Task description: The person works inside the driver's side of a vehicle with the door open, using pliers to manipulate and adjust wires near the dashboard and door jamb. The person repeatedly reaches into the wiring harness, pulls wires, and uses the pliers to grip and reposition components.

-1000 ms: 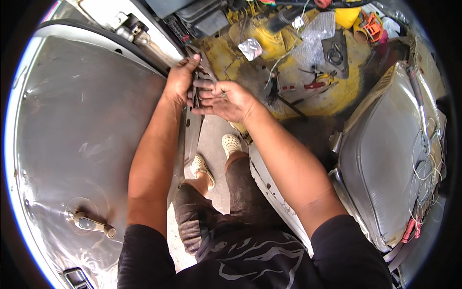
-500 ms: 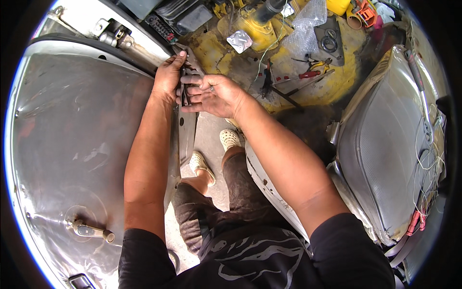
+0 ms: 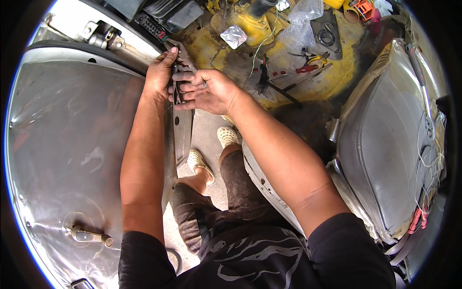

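Observation:
Between my hands stands a narrow grey metal panel (image 3: 183, 132) with a round hole, at the foot of the door opening. My left hand (image 3: 160, 76) is closed against its upper left side, thumb pointing up; the other fingers are mostly hidden, as is whatever they grip. From the right, my right hand (image 3: 207, 91) reaches across it with the palm up. Its fingers are stretched out and slightly apart, their tips beside a slim dark slot or strip (image 3: 176, 91) on the panel that I cannot identify.
A plastic-covered door (image 3: 77, 139) with a window crank (image 3: 89, 236) fills the left. Pliers (image 3: 317, 59), a red-handled screwdriver (image 3: 308, 69) and bubble wrap (image 3: 301, 24) lie on the worn yellow floor (image 3: 344, 79). At right is a grey seat (image 3: 385, 144) with loose wires (image 3: 426, 164).
The view has shifted slightly, so the surroundings sit a little differently in the picture. Both hands keep nearly the same pose at the metal panel.

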